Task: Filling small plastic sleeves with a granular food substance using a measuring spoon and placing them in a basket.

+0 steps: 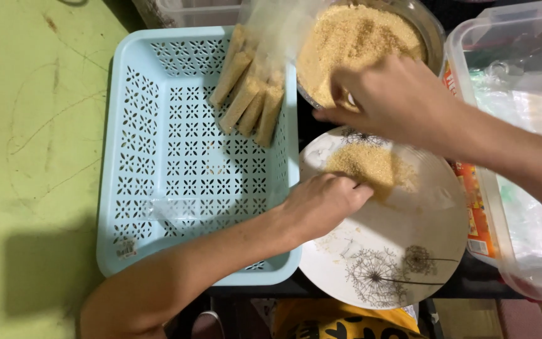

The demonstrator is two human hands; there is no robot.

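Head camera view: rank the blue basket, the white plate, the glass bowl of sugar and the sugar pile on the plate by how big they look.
1. Blue basket, largest.
2. White plate.
3. Glass bowl of sugar, partly hidden by the right hand, so its rank is less sure.
4. Sugar pile, smallest, beside the left hand.

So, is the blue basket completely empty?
No, the blue basket holds several filled narrow packets of brown grains leaning at its far right corner.
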